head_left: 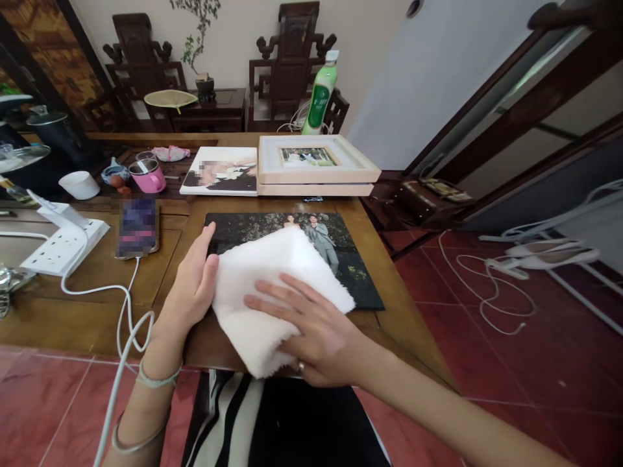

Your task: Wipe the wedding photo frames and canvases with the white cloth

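A dark photo panel (360, 280) with a printed couple lies flat on the wooden table in front of me. Spread over its near left part is a white fluffy cloth (287, 256), which hides much of the picture. My right hand (316, 331) presses on the cloth, two fingers stretched across its top and the others curled at its folded near edge. My left hand (197, 275) rests against the panel's left edge, fingers extended, thumb beside the cloth and holding nothing.
Behind the panel are a white photo print (224, 185) and stacked light wooden frames (318, 189), with a green bottle (321, 97) beyond. To the left are a phone (139, 227), a power strip (65, 246), white cables, a pink mug (148, 178) and a white cup (79, 186).
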`<state>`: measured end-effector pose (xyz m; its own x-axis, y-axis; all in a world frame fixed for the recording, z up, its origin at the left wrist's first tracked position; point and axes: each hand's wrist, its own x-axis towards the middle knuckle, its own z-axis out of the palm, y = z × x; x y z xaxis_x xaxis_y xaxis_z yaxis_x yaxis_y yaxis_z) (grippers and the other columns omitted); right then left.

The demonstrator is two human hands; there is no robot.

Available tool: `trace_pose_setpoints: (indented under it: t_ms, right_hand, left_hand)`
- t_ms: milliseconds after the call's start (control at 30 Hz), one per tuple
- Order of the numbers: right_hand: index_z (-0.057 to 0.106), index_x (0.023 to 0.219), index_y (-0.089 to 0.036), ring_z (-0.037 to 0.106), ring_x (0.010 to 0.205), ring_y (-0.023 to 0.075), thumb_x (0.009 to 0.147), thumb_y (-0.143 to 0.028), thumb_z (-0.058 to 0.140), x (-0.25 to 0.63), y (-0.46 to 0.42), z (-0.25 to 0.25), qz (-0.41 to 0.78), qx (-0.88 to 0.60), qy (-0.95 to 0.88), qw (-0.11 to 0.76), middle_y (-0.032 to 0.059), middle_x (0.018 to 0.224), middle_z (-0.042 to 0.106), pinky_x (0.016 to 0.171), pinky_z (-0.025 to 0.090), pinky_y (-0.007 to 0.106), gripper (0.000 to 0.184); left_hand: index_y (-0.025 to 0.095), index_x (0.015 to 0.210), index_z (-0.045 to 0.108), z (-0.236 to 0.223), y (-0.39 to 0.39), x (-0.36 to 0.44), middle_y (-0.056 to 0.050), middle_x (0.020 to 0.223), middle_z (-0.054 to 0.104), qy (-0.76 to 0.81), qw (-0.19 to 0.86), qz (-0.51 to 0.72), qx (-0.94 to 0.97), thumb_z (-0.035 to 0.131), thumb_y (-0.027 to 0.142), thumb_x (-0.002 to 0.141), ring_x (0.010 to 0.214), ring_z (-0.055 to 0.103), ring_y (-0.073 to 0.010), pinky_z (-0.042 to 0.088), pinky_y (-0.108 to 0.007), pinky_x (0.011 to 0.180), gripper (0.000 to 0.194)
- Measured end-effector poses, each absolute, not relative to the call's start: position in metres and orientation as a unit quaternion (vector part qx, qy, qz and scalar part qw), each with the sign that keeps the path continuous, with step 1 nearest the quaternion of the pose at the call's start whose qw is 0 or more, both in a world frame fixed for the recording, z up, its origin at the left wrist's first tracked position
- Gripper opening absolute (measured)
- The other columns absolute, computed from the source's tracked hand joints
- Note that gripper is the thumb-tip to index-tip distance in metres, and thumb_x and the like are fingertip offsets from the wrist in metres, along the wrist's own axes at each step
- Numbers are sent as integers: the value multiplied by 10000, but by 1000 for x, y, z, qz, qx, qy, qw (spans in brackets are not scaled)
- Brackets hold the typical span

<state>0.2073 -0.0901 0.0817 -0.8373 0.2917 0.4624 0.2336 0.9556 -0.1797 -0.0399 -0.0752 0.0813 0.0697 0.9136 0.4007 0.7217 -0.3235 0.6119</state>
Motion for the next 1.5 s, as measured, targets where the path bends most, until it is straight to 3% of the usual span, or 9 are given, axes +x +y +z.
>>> trace_pose_setpoints:
  t_ms: [200,333,767,967,1167,1500]
  right_hand:
    - [711,932,-203,436,1374,312,749,-103,538,222,-77,74,21,-234,-941,243,95,1425,565,1144,332,561,271]
    - [702,1065,-176,479,1336,320,784,-94,514,223,-53,60,0,-300,-926,227,128,1403,580,1123,367,561,348]
    - [654,1223,-165,474,1259,344,899,-205,488,153,-14,55,35,-362,-913,188,136,1280,647,1061,357,504,366]
    - [642,1218,-175,514,1194,304,926,-227,463,141,-19,61,90,-340,-912,209,140,1192,663,1030,383,432,346]
    - [649,1209,-168,518,1210,315,913,-229,482,169,-17,57,67,-348,-913,204,170,1302,613,1045,381,467,345]
    - [689,1008,-155,620,913,320,888,-202,454,232,-14,51,-10,-441,-867,230,155,951,674,766,513,434,268]
  left_hand:
    - [73,1409,484,65,-79,-50,-189,1493,472,580,116,326,737,306,471,1013,1439,375,-267,276,-476,1204,589]
    - [88,1374,526,44,-79,-49,-185,1507,456,578,104,300,752,428,404,981,1451,350,-275,285,-492,1198,513]
    - [123,1347,532,28,-80,-33,-158,1488,484,573,107,294,757,434,338,971,1428,389,-282,316,-495,1183,444]
    - [153,1279,571,33,-79,-26,-137,1401,561,565,109,303,759,428,313,967,1340,491,-286,387,-477,1135,379]
    - [73,1356,529,32,-82,-32,-183,1481,486,575,109,296,755,431,344,970,1435,378,-284,306,-470,1193,482]
    - [58,1366,528,33,-93,-55,-189,1499,465,577,94,299,754,450,361,975,1446,362,-264,291,-466,1201,501]
